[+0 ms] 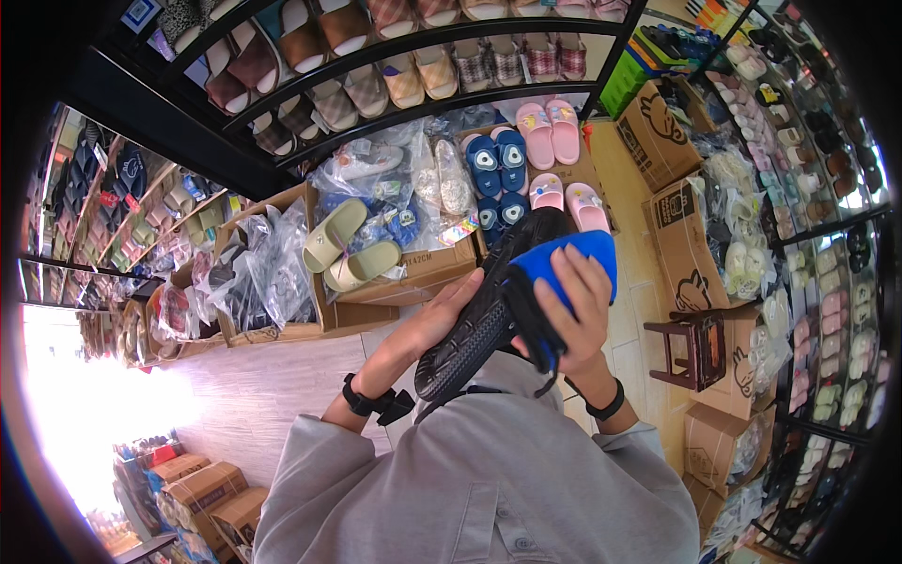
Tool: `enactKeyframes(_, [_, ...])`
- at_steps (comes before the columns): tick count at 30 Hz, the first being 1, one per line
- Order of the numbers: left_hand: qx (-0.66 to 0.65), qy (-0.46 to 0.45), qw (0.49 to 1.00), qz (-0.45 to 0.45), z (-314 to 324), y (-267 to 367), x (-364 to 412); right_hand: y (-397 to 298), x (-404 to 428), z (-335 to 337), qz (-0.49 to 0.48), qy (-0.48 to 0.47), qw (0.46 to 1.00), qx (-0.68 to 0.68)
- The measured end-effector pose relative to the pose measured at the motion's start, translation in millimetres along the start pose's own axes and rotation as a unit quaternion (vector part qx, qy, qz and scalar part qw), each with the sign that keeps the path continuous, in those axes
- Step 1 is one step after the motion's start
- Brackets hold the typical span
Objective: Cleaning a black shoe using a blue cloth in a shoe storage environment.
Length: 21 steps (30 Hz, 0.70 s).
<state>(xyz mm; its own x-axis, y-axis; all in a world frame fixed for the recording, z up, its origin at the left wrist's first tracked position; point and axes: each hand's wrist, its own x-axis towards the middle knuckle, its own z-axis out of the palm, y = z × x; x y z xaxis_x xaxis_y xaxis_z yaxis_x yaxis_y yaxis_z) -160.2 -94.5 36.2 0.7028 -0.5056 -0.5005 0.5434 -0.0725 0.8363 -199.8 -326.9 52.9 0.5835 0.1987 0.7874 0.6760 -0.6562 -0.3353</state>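
Note:
A black shoe (465,345) is held slantwise in front of my chest, its ridged dark sole edge showing. My left hand (442,319) presses along its upper side, fingers together and the palm against it. In my right hand (579,310) is a blue cloth (597,247) with a black part and a short black cord, lying against the shoe. Beyond the shoe stand pink slippers (550,134) and navy slippers (486,166) on a cardboard surface. A pair of green slippers (363,264) lies on bagged footwear at the front of a carton.
Cartons of bagged footwear (271,261) stand ahead on the left. More cardboard boxes (680,247) line the right side, with a small wooden stool (687,352) beside them. Black shelves (423,35) of slippers rise ahead; another footwear rack (831,282) stands at the far right.

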Motion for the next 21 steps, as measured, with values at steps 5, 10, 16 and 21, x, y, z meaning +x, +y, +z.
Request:
enactKeyframes(5, [0.013, 0.040, 0.999, 0.007, 3.1, -3.4, -1.3, -11.8, -19.7, 5.6, -0.162, -0.050, 0.985, -0.030])
enactKeyframes(10, [0.035, 0.021, 0.999, 0.034, -1.6, -8.1, 1.4, 1.2, -8.4, -4.5, -0.083, -0.027, 0.996, -0.021])
enactKeyframes(16, [0.020, -0.024, 1.000, 0.001, 3.2, 0.1, -0.5, -6.9, 2.4, 1.4, -0.027, -0.003, 0.999, -0.024])
enactKeyframes(21, [0.165, 0.000, 0.980, 0.107, -14.2, -17.4, -6.7, -24.0, -9.2, 6.3, -0.198, -0.058, 0.978, -0.026])
